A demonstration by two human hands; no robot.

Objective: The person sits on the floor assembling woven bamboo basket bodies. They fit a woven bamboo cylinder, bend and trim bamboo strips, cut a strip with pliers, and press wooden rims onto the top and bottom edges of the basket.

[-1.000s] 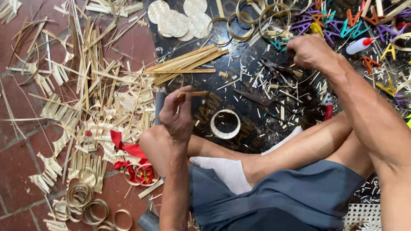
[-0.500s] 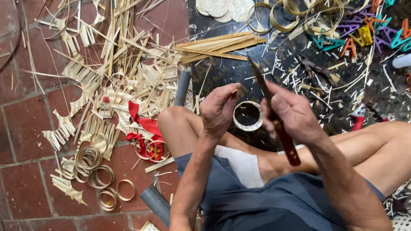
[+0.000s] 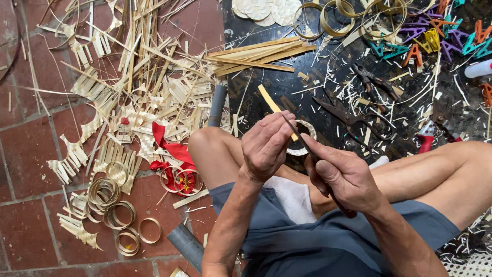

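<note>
A person is sitting cross-legged on a floor of red brick tiles [image 3: 31, 215], partly on a shiny black mat [image 3: 328, 77] covered in pale chips. The left hand [image 3: 266, 146] is pinching a flat, thin, yellow bamboo strip [image 3: 271, 101] between its fingertips, and the strip is sticking up and away from the hand. The right hand [image 3: 346, 177] is closed around a dark handle, holding a thin dark knife [image 3: 300, 136] whose blade is lying against the strip just beside the left fingers. Behind both hands a small round ring of tape [image 3: 307, 141] is lying on the mat. Beyond it, long smooth bamboo slats [image 3: 261, 54] are lying in a bundle. To the left of the left hand, round bamboo hoops [image 3: 115, 210] are lying near a crumpled red ribbon [image 3: 171, 151].
</note>
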